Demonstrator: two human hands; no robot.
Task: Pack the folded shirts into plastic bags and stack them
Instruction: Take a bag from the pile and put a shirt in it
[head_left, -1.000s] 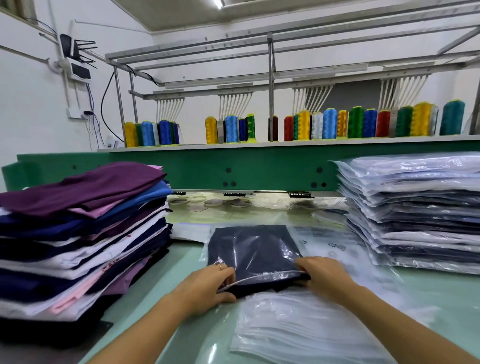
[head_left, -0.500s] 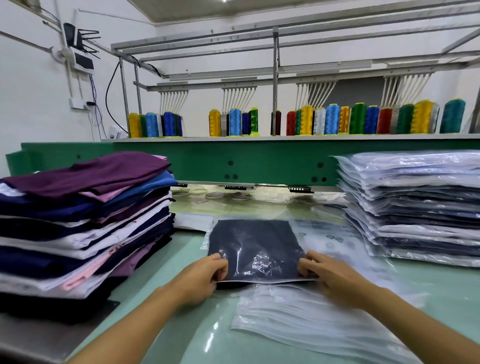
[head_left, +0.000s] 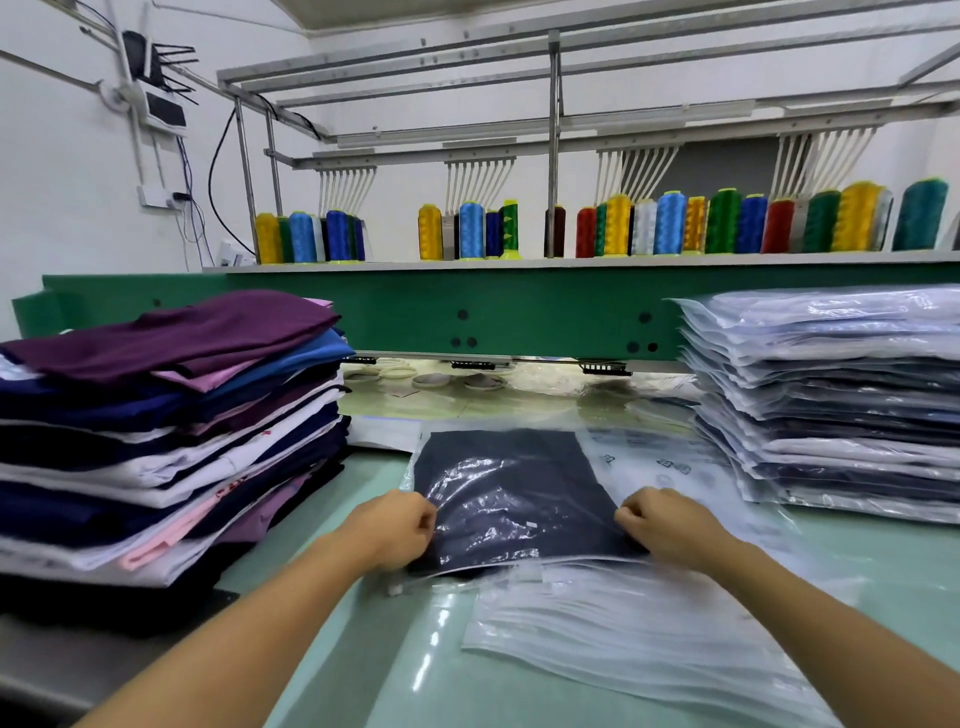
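A folded navy shirt (head_left: 511, 483) lies inside a clear plastic bag (head_left: 613, 444) in the middle of the pale green table (head_left: 363, 649). My left hand (head_left: 395, 527) grips the bag's near left side with curled fingers. My right hand (head_left: 662, 525) grips its near right side the same way. A pile of empty clear bags (head_left: 623, 634) lies just in front of the shirt. To the left stands a tall stack of folded unbagged shirts (head_left: 166, 426), purple on top. To the right stands a stack of bagged shirts (head_left: 841, 395).
A green machine beam (head_left: 519, 312) runs across the back of the table, with a shelf of coloured thread cones (head_left: 670, 223) above it. Small round hoops and scraps (head_left: 431, 376) lie under the beam. More flat printed bags (head_left: 670, 467) lie beside the navy shirt.
Both hands have slid from the bag's open front edge up along its sides and closed into fists on it. The shirt now sits fully inside the bag.
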